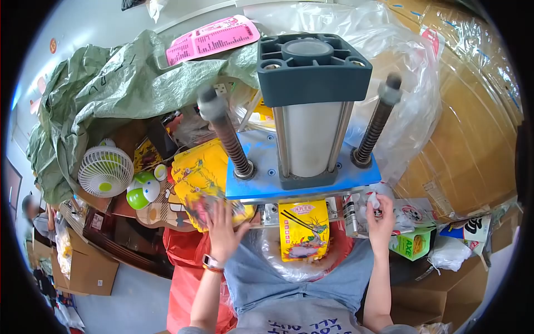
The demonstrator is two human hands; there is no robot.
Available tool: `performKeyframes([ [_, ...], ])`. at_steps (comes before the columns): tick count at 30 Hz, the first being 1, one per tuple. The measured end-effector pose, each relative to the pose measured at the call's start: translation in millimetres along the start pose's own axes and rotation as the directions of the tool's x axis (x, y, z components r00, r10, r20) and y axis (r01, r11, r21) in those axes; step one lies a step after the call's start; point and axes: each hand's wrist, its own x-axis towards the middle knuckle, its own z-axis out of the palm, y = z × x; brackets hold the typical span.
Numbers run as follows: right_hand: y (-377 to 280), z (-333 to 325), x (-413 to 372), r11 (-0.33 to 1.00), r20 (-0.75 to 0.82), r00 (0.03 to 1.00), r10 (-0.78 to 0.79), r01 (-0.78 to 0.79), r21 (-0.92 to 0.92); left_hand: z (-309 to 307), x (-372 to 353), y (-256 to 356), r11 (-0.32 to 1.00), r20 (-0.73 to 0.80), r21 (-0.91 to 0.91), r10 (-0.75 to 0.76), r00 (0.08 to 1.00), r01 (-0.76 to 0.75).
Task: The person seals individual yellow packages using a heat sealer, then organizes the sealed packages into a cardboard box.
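My left hand (223,231) lies with spread fingers on a pile of yellow printed pouches (201,177), left of the press. My right hand (380,216) is closed, with its fingertips around a small white item (374,200), right of the press. Between my hands, a single yellow pouch (305,231) hangs from under the blue plate (303,192) of the press. The press has a dark-topped cylinder (309,133) and a spring-wrapped rod on each side. Below the pouch, clear plastic (272,250) rests between my legs.
At the left are a white fan (105,171), a green and white toy-like object (143,190) and green sheeting (119,83). A green AXE box (413,245) and cardboard (467,161) are at the right. Red bags (186,278) hang by my left leg. A person (40,222) is at the far left.
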Motion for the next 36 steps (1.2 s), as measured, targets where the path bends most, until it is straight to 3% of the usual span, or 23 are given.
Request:
performKeyframes([
  [1,-9,2,-6,0.973,-0.058,0.998,0.03,-0.016,0.232,9,-16,3,0.993,-0.023,-0.113,0.04,0.999,-0.043],
  [2,-18,3,-11,0.893,-0.116,0.99,0.078,-0.018,0.449,5,-26,2,0.988,-0.073,-0.109,0.098,0.992,-0.106],
  [4,-42,-17,-31,0.816,0.103,0.994,0.042,-0.094,0.571,0,-33,12,0.961,-0.147,-0.271,0.013,0.989,-0.053],
  [5,-62,-25,-37,0.795,0.166,0.986,-0.01,-0.093,0.6,-16,-33,24,0.915,-0.048,-0.398,-0.097,0.994,0.07],
  [7,-97,-44,-42,0.879,0.164,0.944,-0.288,0.192,0.436,-41,-38,42,0.854,0.12,-0.458,-0.214,0.969,0.245],
  [8,-118,-50,-42,0.893,0.147,0.91,-0.389,0.333,0.303,-50,-39,57,0.801,-0.01,-0.584,-0.172,0.985,0.134],
  [10,-132,-45,-45,0.832,0.151,0.819,-0.554,0.536,0.144,-59,-44,79,0.839,-0.167,-0.544,-0.07,0.983,-0.032],
  [12,-138,-25,-45,0.785,0.305,0.732,-0.609,0.61,0.104,-73,-44,97,0.858,-0.18,-0.493,0.06,0.982,-0.143],
  [13,-139,-23,-41,0.743,0.453,0.635,-0.626,0.662,0.101,-77,-45,102,0.866,-0.169,-0.467,0.109,0.98,-0.177],
  [16,-145,-39,-41,0.704,0.432,0.565,-0.703,0.637,0.312,-99,-41,112,0.798,-0.122,-0.518,0.287,0.95,-0.308],
  [18,-144,-41,-39,0.709,0.412,0.576,-0.705,0.587,0.392,-104,-38,115,0.716,-0.092,-0.624,0.328,0.94,-0.311],
  [20,-138,-37,-36,0.755,0.41,0.648,-0.642,0.439,0.487,-96,-39,121,0.603,0.153,-0.795,0.299,0.942,-0.062],
  [21,-129,-29,-34,0.821,0.448,0.695,-0.562,0.406,0.401,-77,-40,122,0.564,0.169,-0.825,0.288,0.943,-0.025],
  [22,-121,-21,-33,0.877,0.477,0.738,-0.477,0.366,0.311,-54,-43,120,0.509,0.387,-0.828,0.215,0.897,0.235],
  [23,-116,-19,-32,0.905,0.482,0.767,-0.424,0.379,0.192,-35,-46,120,0.432,0.59,-0.763,0.159,0.792,0.481],
  [24,-112,-22,-30,0.91,0.429,0.803,-0.413,0.379,0.167,-25,-46,132,0.118,0.641,-0.766,0.061,0.765,0.632],
  [26,-105,-41,-27,0.952,0.351,0.885,-0.306,0.279,0.127,-19,-27,140,-0.182,0.732,-0.672,-0.022,0.681,0.718],
  [28,-90,-56,-21,0.955,0.191,0.943,-0.272,0.289,-0.066,-12,1,136,-0.308,0.73,-0.641,0.037,0.682,0.703],
  [29,-91,-52,-5,0.901,0.111,0.972,-0.209,0.236,-0.364,-9,13,134,-0.387,0.731,-0.614,0.051,0.681,0.688],
  [30,-70,-45,-10,0.902,0.116,0.971,-0.209,0.237,-0.362,-7,16,134,-0.381,0.721,-0.618,0.074,0.689,0.688],
  [32,-14,-26,-27,0.814,0.357,0.934,-0.021,0.223,-0.537,-4,15,137,-0.402,0.708,-0.622,0.077,0.702,0.672],
  [34,-25,-33,-33,0.868,0.387,0.922,-0.014,0.203,-0.453,-4,15,134,-0.38,0.717,-0.615,0.092,0.69,0.69],
  [36,-30,-38,-39,0.921,0.386,0.918,-0.087,0.222,-0.32,-7,17,116,-0.019,0.711,-0.703,0.035,0.703,0.711],
])
